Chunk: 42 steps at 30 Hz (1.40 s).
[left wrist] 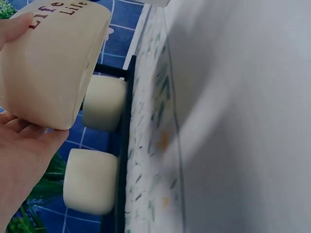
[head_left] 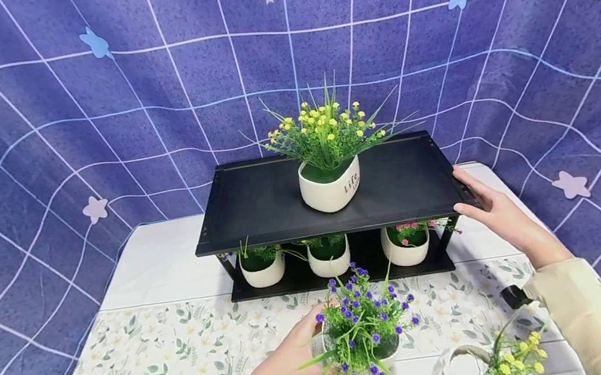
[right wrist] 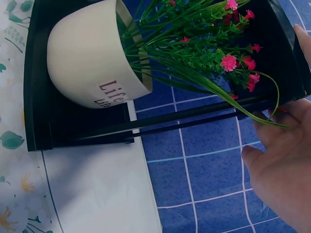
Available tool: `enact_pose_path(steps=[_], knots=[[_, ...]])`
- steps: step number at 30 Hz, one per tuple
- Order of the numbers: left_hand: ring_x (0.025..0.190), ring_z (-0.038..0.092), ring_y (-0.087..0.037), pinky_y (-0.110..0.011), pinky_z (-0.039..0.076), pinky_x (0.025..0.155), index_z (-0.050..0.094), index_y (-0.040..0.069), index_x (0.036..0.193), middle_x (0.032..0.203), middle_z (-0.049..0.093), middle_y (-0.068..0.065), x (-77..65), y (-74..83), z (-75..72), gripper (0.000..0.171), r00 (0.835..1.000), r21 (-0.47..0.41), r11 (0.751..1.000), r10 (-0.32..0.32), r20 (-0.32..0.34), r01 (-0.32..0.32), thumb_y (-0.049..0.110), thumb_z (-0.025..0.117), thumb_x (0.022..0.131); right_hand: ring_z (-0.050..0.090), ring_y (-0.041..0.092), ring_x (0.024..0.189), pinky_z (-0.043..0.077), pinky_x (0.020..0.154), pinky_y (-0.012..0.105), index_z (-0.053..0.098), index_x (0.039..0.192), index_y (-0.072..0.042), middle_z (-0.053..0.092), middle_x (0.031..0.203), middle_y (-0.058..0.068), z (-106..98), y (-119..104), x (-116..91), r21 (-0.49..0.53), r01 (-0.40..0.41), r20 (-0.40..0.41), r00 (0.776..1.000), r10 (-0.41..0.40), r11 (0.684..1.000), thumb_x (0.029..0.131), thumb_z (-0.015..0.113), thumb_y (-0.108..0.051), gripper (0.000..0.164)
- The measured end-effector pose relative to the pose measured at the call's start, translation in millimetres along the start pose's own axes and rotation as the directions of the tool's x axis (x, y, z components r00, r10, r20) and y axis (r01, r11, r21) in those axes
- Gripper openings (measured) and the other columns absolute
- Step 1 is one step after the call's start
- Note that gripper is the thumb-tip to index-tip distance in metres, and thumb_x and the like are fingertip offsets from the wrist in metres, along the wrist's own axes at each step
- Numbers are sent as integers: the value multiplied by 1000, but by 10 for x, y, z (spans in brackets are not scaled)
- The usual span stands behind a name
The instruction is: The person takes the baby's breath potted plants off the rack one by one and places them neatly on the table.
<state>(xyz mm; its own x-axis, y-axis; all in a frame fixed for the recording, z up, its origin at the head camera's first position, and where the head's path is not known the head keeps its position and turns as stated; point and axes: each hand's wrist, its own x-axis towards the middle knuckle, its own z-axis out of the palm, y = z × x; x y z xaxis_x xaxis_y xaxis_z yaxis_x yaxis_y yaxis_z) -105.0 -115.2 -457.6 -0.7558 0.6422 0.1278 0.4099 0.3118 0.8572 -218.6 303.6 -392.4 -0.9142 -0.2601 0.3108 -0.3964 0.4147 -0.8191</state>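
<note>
My left hand [head_left: 291, 356] grips a white pot of purple flowers [head_left: 362, 317] in front of the shelf. In the left wrist view, fingers lie under this pot [left wrist: 53, 63] and one fingertip is at its lettered side. At the right end of the black two-tier shelf [head_left: 256, 204], my right hand [head_left: 498, 216] holds the edge of the top board. The right wrist view has fingers below that board and a fingertip at its far side. A white pot of yellow flowers [head_left: 331, 186] stands on the top board.
On the lower tier stand three white pots: a left one [head_left: 264, 275], a middle one [head_left: 331, 265] and one with pink flowers [right wrist: 92, 53]. A white vase with yellow flowers [head_left: 445, 373] stands at the front right. Behind hangs a blue grid-patterned cloth [head_left: 152, 132].
</note>
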Motion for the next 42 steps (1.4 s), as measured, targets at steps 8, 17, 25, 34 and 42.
enact_pose_path(steps=[8,17,25,34,42], knots=[[129,52,-18,-34,40,113,33,18,144,138,51,-6,-3,-101,97,79,992,27,993,113,52,-114,18,74,76,20,-20,133,21,103,-5,22,154,-3,15,162,15,4,16,3,-8,9,-6,1000,-9,1000,97,56,-6,66],[124,54,-14,-34,41,111,33,22,142,138,51,-4,-21,-142,220,75,994,79,995,52,101,-60,20,73,78,21,-20,133,23,102,-5,22,154,-4,15,163,11,1,18,-3,-1,6,-5,1000,-6,1000,97,55,-6,66],[125,49,-7,-27,39,109,30,26,143,140,47,-2,-35,-232,295,71,987,-64,996,-45,152,55,30,72,86,20,-20,133,24,101,-5,22,154,-4,14,163,12,7,13,-4,-2,1,-8,1000,-2,1000,98,55,-7,66],[125,53,-9,-28,39,111,30,27,139,134,53,1,-31,-324,343,71,981,-47,998,38,189,-29,35,74,83,21,-20,134,23,102,-5,23,154,-4,15,162,12,15,22,-7,-5,17,-19,1000,-17,1000,97,55,-6,65],[131,48,-13,-30,40,112,30,17,133,136,47,-6,-28,-341,393,70,968,-44,998,55,244,-46,34,76,84,22,-19,133,25,100,-5,23,154,-4,15,162,15,27,7,-3,10,12,-15,1000,-12,1000,98,55,-6,64]])
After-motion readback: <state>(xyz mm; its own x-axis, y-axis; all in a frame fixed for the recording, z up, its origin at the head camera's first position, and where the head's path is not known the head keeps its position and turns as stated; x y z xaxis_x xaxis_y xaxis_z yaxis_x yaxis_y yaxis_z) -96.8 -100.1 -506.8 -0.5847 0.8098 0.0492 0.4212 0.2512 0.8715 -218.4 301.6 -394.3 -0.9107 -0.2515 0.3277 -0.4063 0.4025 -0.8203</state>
